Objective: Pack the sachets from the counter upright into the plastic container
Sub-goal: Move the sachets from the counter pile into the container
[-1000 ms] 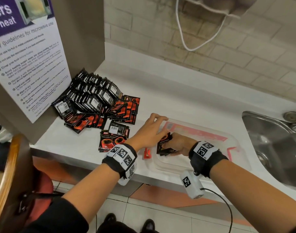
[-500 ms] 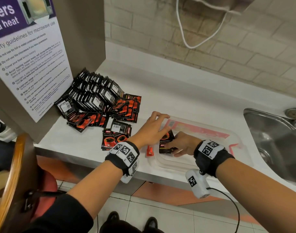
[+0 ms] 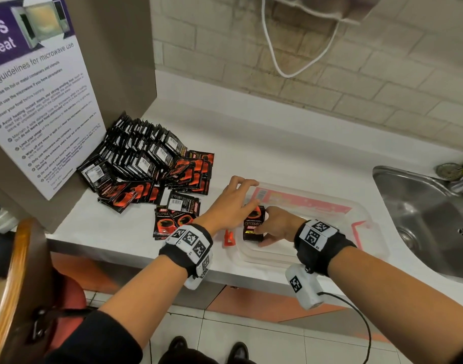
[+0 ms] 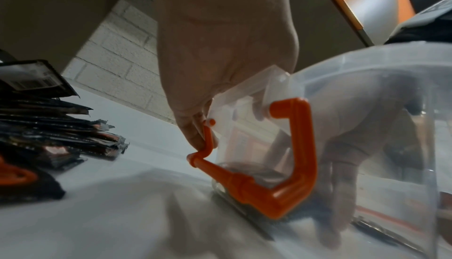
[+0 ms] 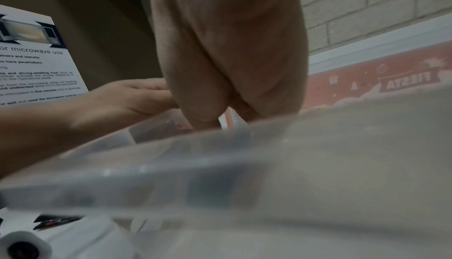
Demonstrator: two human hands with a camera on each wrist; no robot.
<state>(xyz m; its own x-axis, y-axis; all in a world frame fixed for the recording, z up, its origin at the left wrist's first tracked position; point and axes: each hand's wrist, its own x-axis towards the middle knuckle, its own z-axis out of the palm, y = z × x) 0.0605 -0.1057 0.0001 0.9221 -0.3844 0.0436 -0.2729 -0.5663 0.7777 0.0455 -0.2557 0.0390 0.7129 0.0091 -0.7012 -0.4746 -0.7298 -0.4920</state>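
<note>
White counter [image 3: 291, 153] runs under a brick wall, and at its near edge the clear plastic container [image 3: 367, 215] is seen. Inside its left end a small bundle of sachets [image 3: 254, 223] is stood on edge by the right hand [image 3: 280, 227], whose fingers and thumb are curled round the bundle's sides; through the blurred wall in the right wrist view nothing more of that grip can be told. The left hand [image 3: 233, 203] is spread over the container's left rim, fingers extended and relaxed, and the fingertips look to rest against the bundle's far face, though contact cannot be confirmed; no sachet is gripped by it. The sachets are judged light, thin, glossy and limp, likely to slide and flop over, so they are best pinched across both flat faces as a stack and propped against the end wall. How many are in the bundle cannot be counted. Two orange latches [image 4: 257, 164] are fitted to the one container, one at each end. Three loose sachets [image 3: 176, 216] lie just left of the hands, and beyond them a pile [image 3: 146, 158] of several dozen, too many to count, is heaped against the cabinet. One steel sink [image 3: 422, 219] is set at the right.
</note>
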